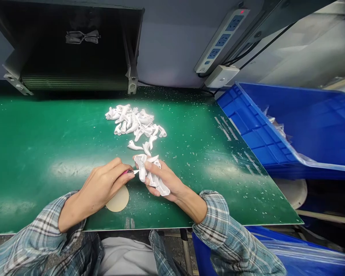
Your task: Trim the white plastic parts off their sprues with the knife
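My left hand (107, 182) is closed around a small knife (135, 172) with a pinkish handle, most of it hidden by the fingers. Its pale, pointed tip touches or nearly touches the edge of a white plastic part (140, 163). That part and several more white plastic pieces (161, 186) are gripped together in my right hand (169, 178), the thumb pressing on top. Just beyond both hands lies a loose pile of similar curved white parts (136, 120) on the green table (60, 145).
A conveyor (74, 82) at the back left carries a white item (82, 37). On the wall hangs a power strip (222, 40). A blue crate (264, 138) stands at the right edge. Under my left wrist lies a beige disc (117, 200). Small white scraps dot the table.
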The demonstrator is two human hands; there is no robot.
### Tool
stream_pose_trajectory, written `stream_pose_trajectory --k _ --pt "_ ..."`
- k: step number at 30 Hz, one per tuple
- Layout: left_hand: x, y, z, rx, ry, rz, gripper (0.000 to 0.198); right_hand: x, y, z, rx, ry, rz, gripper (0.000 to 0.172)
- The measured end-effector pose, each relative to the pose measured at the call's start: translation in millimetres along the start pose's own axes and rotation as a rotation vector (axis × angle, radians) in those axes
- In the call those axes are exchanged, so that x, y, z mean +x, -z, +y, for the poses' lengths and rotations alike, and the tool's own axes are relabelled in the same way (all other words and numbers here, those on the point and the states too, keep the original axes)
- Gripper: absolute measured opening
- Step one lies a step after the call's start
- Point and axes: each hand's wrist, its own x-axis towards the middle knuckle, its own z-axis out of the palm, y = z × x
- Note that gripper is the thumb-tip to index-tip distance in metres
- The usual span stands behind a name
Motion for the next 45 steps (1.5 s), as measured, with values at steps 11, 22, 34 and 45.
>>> stream_pose_trajectory --k 11,22,34,45 --pt "-2 -8.5 -7 0.507 -0.141 0.330 0.018 1 -5 4 0.029 -0.019 -0.001 0.046" --pt "5 -0.5 7 -0.599 0.348 0.051 0.021 1 -4 12 -0.116 0.096 0.018 0.058" --pt "4 12.1 -6 -0.187 0.161 0.119 0.035 3 -5 8 -0.003 -0.090 -0.075 0.043" --pt "-1 -0.1 -4 0.139 0.063 0.127 0.038 4 -5 7 0.119 -0.114 -0.061 0.037"
